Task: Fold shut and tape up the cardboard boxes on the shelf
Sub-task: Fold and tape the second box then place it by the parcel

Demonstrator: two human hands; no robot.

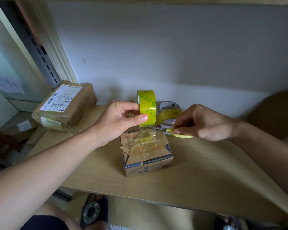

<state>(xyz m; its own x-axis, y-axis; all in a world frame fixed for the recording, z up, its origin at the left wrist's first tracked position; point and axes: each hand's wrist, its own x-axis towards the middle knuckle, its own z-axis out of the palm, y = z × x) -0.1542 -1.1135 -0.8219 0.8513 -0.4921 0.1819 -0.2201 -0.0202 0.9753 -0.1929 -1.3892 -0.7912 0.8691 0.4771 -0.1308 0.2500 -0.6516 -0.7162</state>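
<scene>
**Cutting the tape over the small box**

Working from nine o'clock across, we first pass the larger parcel, already wrapped in tape, with a shipping label on top, lying at the far left of the shelf. It looks done, so we leave it.

Our left hand grips the yellow tape roll, thumb on the outer face and fingers curled through the core, holding it upright just above the box's far edge. We judge the roll light and stiff, best held through the core as now; its glossy face looks slippery.

At six o'clock from the roll sits the small cardboard box, flaps folded down and crossed by crinkled clear strips. A strip runs from the roll down onto its top. The card looks soft and worn, so we would press lightly on the flaps and steady it by its side walls.

At three o'clock, our right hand pinches the yellow scissors by the handle, blades pointing toward the strip. Whether the blades are apart we cannot tell.

Behind, at twelve o'clock, spare tape rolls lie stacked.
</scene>
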